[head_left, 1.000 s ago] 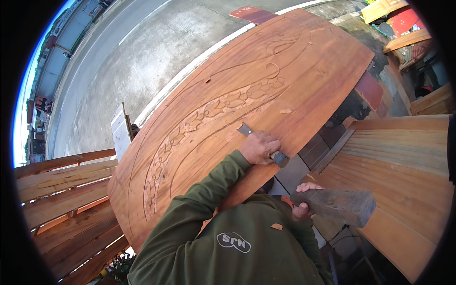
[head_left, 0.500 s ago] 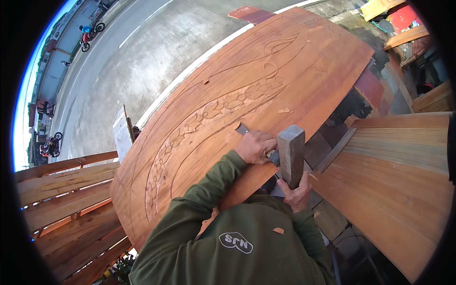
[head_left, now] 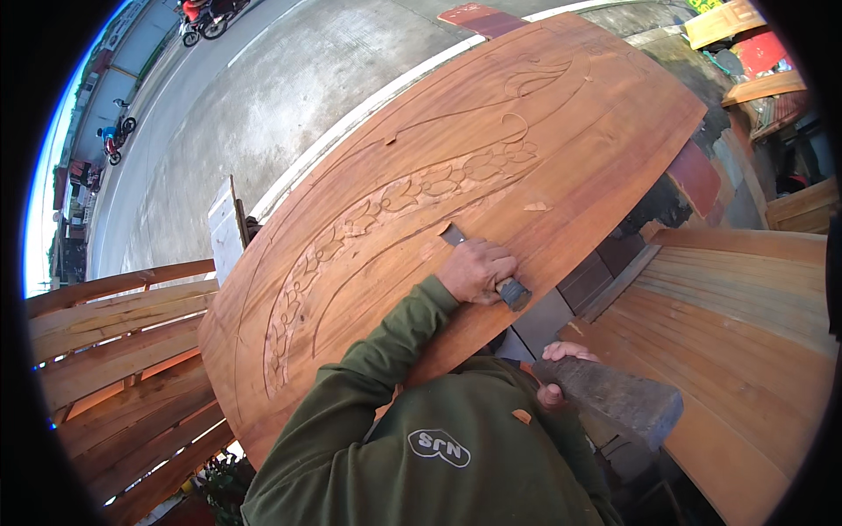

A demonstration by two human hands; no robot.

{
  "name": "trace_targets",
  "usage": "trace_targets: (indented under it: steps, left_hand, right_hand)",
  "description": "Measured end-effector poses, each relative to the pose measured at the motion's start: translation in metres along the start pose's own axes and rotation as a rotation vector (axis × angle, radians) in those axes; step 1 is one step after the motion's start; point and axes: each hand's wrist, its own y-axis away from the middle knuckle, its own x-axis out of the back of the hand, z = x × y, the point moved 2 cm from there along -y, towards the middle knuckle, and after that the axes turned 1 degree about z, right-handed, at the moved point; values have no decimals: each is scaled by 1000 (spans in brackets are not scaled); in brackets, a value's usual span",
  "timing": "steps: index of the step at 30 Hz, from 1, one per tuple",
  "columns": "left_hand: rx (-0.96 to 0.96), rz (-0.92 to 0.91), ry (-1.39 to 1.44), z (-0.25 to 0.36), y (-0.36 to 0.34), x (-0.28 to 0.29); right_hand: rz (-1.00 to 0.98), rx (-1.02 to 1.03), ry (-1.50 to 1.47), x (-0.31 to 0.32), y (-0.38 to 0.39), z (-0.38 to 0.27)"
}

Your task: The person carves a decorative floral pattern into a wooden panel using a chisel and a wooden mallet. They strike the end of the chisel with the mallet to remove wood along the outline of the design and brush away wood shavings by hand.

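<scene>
A broad reddish-brown wooden panel [head_left: 412,254] lies before me, carved with a band of leaves and curling lines. My left hand [head_left: 479,271] is closed around a chisel [head_left: 515,294]; its metal blade rests on the panel near a curved carved line, and the dark handle end sticks out toward my right. Low on the right, off the panel's near edge, my right hand [head_left: 561,368] grips a wooden mallet [head_left: 614,396]. The mallet's blocky head is tilted away to the right, apart from the chisel. Part of my right hand is hidden behind the mallet.
Loose wood chips [head_left: 537,207] lie on the panel. At right stands a large planked wooden board [head_left: 728,351]; at left are stacked timber slats [head_left: 132,351]. Beyond the panel runs a concrete road [head_left: 263,105] with riders on motorcycles [head_left: 206,24]. A wood chip [head_left: 522,416] clings to my green shirt.
The mallet has swung from upright beside the chisel handle down and to the right, away from it. My left hand keeps its hold on the chisel. Motorcycles have moved along the road.
</scene>
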Motion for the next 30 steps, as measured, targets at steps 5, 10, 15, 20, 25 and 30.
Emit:
trace_targets:
  steps: [5,10,15,20,25,30]
  left_hand:
    - [11,32,80,-1,4,5]
    - [6,8,42,-4,0,4]
    - [51,52,81,-3,2,16]
    - [29,164,69,-6,0,13]
    - [438,504,215,-37,-24,65]
    - [271,319,236,-8,-13,37]
  right_hand:
    - [-472,-490,979,9,-9,3]
    - [-329,-97,488,5,-7,4]
    - [-443,-316,943,-7,-30,-5]
    - [-330,-159,685,-13,-40,10]
    - [-275,-383,716,-2,-44,-17]
    - [-90,-525,639,58,-21,-29]
